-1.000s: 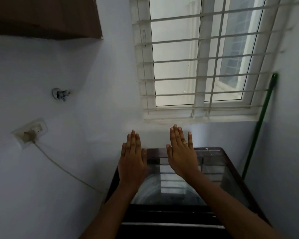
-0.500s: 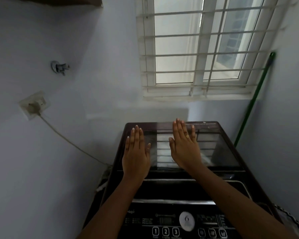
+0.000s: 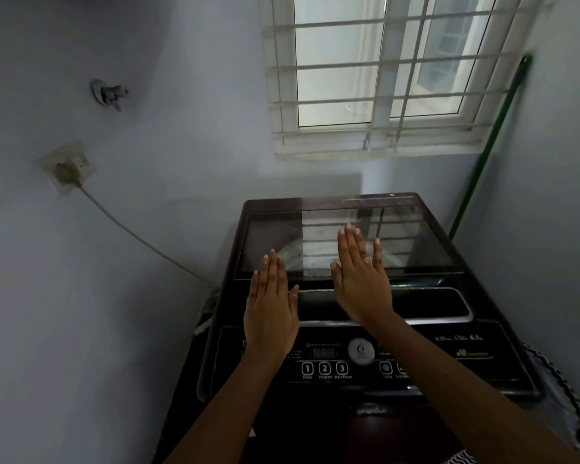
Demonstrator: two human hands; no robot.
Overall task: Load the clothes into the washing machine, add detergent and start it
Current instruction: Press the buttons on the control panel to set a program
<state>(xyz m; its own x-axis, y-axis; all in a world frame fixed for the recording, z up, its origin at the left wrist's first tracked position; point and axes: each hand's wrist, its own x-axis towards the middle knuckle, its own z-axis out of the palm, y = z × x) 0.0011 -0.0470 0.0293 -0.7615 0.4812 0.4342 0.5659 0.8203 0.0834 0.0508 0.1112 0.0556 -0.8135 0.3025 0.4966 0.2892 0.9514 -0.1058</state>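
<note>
The left hand [image 3: 271, 306] and the right hand [image 3: 362, 283] are both flat and empty, palms down and fingers straight. They lie side by side over the top-load washing machine [image 3: 503, 349], which fills the view from centre towards 6 o'clock. Whether they touch it or hover just above, I cannot tell. The right hand lies over the near edge of the glass lid [image 3: 416, 242], and the left hand is at its 9 o'clock, over the lid's front rim.

The lid looks closed. No clothes or detergent are in view, so loading has not begun and this looks like the very start of the task.

The likely next move is to hook fingers into the handle recess [image 3: 432, 303], at 3 o'clock from the right hand, and swing the lid up towards the barred window [image 3: 382, 78] at 12 o'clock.

The control panel [image 3: 335, 360], with its Power button [image 3: 307, 368] and Start/Pause button [image 3: 342, 368], sits at 6 o'clock from the hands. A plugged wall socket [image 3: 67, 167] is at 9 o'clock and a green pole [image 3: 482, 162] leans at 2 o'clock.
</note>
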